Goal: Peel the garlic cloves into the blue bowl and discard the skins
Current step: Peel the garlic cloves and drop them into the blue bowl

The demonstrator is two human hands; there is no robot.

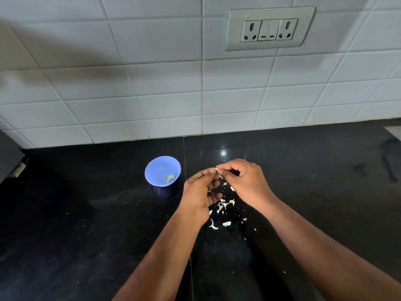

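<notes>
A small blue bowl stands on the black counter, with a pale peeled clove lying inside it. To its right, above the counter, my left hand and my right hand meet at the fingertips. Both pinch a small garlic clove between them; most of it is hidden by the fingers. White garlic skins lie scattered on the counter just below my hands.
The black stone counter runs back to a white tiled wall with a socket panel. A seam in the counter runs just right of the bowl. Tiny skin flecks dot the surface.
</notes>
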